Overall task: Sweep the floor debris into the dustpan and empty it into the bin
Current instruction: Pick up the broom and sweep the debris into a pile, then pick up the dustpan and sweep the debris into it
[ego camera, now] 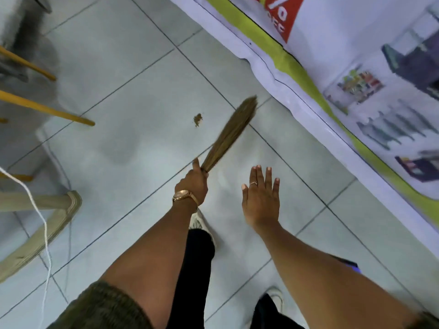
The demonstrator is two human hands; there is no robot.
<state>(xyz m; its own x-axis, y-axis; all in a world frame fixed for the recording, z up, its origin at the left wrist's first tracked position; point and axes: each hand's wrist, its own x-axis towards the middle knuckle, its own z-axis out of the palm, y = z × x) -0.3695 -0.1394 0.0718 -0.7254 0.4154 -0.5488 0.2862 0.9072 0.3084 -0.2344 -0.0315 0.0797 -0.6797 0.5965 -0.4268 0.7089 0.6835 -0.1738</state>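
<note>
Reading the banner [356, 74] on the right, I make out only a white "%" on red. My left hand [193, 180] grips a brown straw hand broom [231, 131], blurred, near a small brown debris clump [197, 119] on grey tile floor [123, 96]; my right hand [261, 198] hovers spread flat.
</note>
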